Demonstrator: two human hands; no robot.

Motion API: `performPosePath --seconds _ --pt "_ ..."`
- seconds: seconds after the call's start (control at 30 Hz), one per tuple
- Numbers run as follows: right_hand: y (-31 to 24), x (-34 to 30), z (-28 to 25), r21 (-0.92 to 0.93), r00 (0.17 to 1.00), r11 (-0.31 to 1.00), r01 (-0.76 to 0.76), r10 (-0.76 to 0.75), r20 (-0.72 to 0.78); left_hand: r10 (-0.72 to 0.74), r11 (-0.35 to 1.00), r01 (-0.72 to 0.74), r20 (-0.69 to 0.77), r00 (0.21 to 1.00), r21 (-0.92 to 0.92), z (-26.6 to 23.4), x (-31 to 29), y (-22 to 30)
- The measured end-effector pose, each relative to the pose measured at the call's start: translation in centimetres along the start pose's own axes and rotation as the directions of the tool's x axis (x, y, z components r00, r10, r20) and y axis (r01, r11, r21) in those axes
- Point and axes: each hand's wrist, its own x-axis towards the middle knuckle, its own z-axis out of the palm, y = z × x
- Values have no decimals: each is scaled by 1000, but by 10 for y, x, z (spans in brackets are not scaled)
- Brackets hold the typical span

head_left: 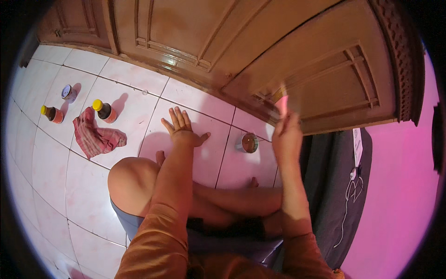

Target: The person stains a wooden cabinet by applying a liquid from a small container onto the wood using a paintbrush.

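My left hand is planted on the white tiled floor with its fingers spread and nothing in it. Raised in front of a brown wooden cabinet, my right hand is closed around the pink handle of a brush. The brush's tip is smeared by motion and lies against or close to the carved door panel; I cannot tell if it touches. Between my hands, on the floor, stands a small cup of brown liquid, with what looks like a thin handle on its side.
Left of my hand lie a crumpled red checked cloth, two dark bottles with yellow caps and a small round tin. At right is a dark grey cushioned seat with a white cable. My bent legs occupy the near floor.
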Motion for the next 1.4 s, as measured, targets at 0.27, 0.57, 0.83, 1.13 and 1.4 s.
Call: performPosePath --seconds 0.27,0.57,0.83,1.13,1.4 --pt "-10 -2 -16 119 972 990 74 -45 -229 -12 1000 12 35 999 0 -2 0 1" --pt "46 -40 50 115 983 992 -46 24 184 -28 1000 28 36 999 4 0 5 8" --pt "42 5 -10 129 995 987 92 -86 -50 -44 999 44 25 999 3 4 6 12" --pt "43 -18 4 175 996 985 8 -23 84 -34 999 34 22 999 -18 4 4 14" --pt "37 22 -57 191 995 977 91 -83 -48 20 998 -22 -27 999 -51 12 8 13"
